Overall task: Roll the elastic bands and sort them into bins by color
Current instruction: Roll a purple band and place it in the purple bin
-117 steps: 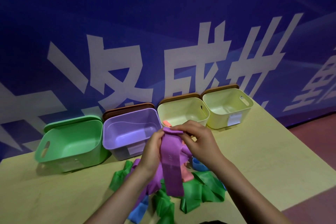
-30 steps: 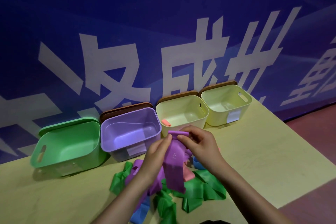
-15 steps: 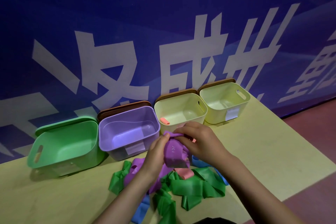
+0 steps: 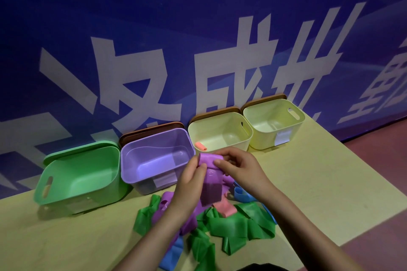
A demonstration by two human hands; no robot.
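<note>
Two bare hands are working a purple elastic band [image 4: 211, 179] just in front of the purple bin [image 4: 154, 158], w/ the left hand [image 4: 192, 179] pinching the band's rolled top edge from one side and the right hand [image 4: 239, 168] curling thumb and fingers round the same roll from the other, so both are holding the band and neither is open. The band is looking thin, matte and rubbery, its top wound into a small soft cylinder while the flat tail is hanging down over a loose pile on the pale yellow-green table [image 4: 319, 182]. In that pile, nearer the camera than the purple bin, green bands [image 4: 240, 226] are lying crumpled in wide, glossy ribbons, w/ a pink band [image 4: 224, 207], more purple bands [image 4: 164, 207] and blue bands [image 4: 241, 193] tangled among them. The purple bin is translucent, smooth plastic w/ rounded corners and nothing visible inside. Left of it, a green bin [image 4: 79, 174] of opaque plastic is tilting forward, its handle slot showing, nothing visible inside. Right of the purple bin, a cream bin [image 4: 220, 132] is holding one small rolled pink band [image 4: 200, 146] near its front-left corner. Further right, a pale yellow bin [image 4: 274, 123] is showing a bare interior and a white label on its front. Brown lids [image 4: 152, 131] are standing behind the purple bin and its two right-hand neighbours, against a blue banner [image 4: 198, 28] w/ large white characters.
</note>
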